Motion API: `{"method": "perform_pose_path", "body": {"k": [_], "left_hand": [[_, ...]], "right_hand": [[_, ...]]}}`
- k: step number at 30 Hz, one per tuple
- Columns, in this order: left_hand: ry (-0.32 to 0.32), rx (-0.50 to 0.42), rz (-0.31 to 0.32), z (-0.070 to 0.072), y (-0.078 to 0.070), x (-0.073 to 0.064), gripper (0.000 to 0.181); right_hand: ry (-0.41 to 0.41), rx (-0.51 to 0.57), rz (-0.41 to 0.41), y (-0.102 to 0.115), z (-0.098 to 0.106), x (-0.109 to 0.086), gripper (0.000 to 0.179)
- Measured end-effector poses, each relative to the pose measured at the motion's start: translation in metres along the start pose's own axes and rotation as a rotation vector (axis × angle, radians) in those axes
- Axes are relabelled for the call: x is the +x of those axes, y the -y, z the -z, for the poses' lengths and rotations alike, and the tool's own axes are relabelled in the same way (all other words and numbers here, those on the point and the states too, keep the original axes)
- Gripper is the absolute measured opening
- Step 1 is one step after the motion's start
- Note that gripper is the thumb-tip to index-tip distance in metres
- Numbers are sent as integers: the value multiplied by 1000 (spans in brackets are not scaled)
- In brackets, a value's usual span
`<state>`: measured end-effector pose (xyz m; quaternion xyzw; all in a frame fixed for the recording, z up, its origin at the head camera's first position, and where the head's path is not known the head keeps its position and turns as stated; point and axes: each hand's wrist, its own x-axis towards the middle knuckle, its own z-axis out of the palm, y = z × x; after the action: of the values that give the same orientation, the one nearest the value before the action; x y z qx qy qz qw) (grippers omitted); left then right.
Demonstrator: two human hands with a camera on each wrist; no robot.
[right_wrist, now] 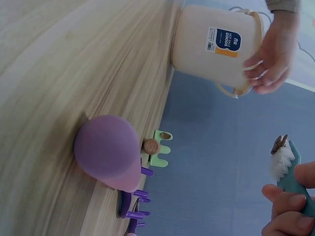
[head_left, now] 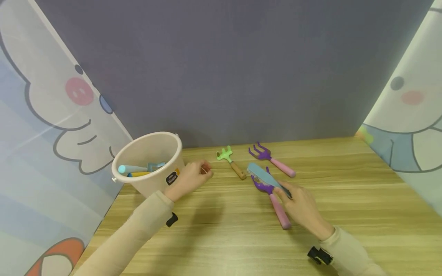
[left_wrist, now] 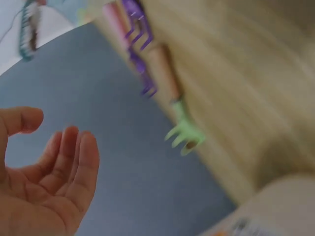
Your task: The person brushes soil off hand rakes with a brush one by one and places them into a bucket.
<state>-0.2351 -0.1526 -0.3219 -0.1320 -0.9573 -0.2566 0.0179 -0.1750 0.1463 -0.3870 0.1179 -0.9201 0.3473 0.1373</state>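
Observation:
My right hand [head_left: 302, 205] grips a light blue brush [head_left: 261, 173] by its handle, bristles facing down, above a purple hand rake with a pink handle [head_left: 280, 211]. White bristles with a brown clump at the tip show in the right wrist view. Beside the white bucket [head_left: 148, 147], my left hand [head_left: 190, 177] is raised with loosely bent fingers and holds nothing; its palm shows in the left wrist view. Inside the bucket lie a light blue-handled tool [head_left: 132, 169] and something yellow [head_left: 139, 174].
A green hand rake with a wooden handle [head_left: 237, 170] lies on the wooden table [head_left: 214, 245] between the hands. Another purple rake with a pink handle [head_left: 283, 167] lies farther back. A grey panel [head_left: 235, 73] rises behind the table, with cartoon-printed panels at both sides.

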Motion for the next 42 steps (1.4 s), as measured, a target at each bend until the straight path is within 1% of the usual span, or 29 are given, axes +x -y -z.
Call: {"method": "perform_pose_path", "body": {"k": [4, 6, 9, 10, 11, 13, 14, 15, 16, 18, 20, 22, 24, 25, 27, 29, 30, 32, 34, 37, 39, 42], "left_hand": [[53, -65, 95, -26, 6, 22, 34], [89, -102, 130, -35, 10, 35, 42], [139, -140, 171, -43, 14, 52, 49], [152, -138, 175, -47, 14, 57, 45], [169, -146, 187, -51, 14, 62, 41], [199, -135, 217, -60, 12, 72, 32], [212, -118, 230, -66, 11, 77, 32], [217, -96, 247, -72, 8, 81, 36], [216, -91, 276, -78, 6, 85, 38], [202, -112, 351, -89, 1, 92, 41], [170, -149, 423, -98, -4, 96, 43], [134, -213, 508, -107, -8, 100, 45], [105, -226, 574, -114, -11, 104, 51], [98, -222, 602, -117, -12, 106, 51], [79, -201, 642, -123, -12, 109, 63], [62, -172, 666, -129, -11, 113, 73], [52, -171, 669, -131, -10, 115, 73], [33, -131, 660, -136, -7, 118, 77], [31, -88, 647, -137, -3, 119, 72], [47, -45, 613, -136, 1, 119, 67], [63, -41, 595, -133, 2, 118, 61], [60, -114, 592, -128, 3, 115, 56]], "right_hand": [[11, 5, -15, -1, 0, -1, 37], [10, 10, -13, -2, 1, -1, 37], [3, 11, -3, -3, 1, -2, 35], [0, 10, -1, -3, 1, -2, 35], [-2, 9, -2, -4, 2, -2, 35], [-7, 1, -4, -5, 3, -2, 35], [-9, -1, -3, -5, 3, -1, 35], [-8, -3, -5, -6, 3, -1, 35], [-8, -6, -5, -7, 4, -1, 36], [-9, -8, -9, -8, 4, 0, 36], [-8, -8, -13, -9, 5, 1, 37], [-8, -8, -22, -9, 5, 1, 37], [-7, -10, -28, -10, 5, 1, 38], [-3, -9, -28, -10, 5, 1, 39], [3, -4, -29, -10, 5, 1, 39], [6, 4, -32, -11, 5, 0, 40], [6, 9, -34, -11, 5, 0, 39], [10, 18, -40, -13, 5, 0, 39], [12, 25, -42, -13, 5, -1, 39], [12, 25, -44, -15, 3, -1, 39], [7, 23, -41, -16, 2, -1, 38], [-1, 21, -28, -17, 0, 0, 36]]}}
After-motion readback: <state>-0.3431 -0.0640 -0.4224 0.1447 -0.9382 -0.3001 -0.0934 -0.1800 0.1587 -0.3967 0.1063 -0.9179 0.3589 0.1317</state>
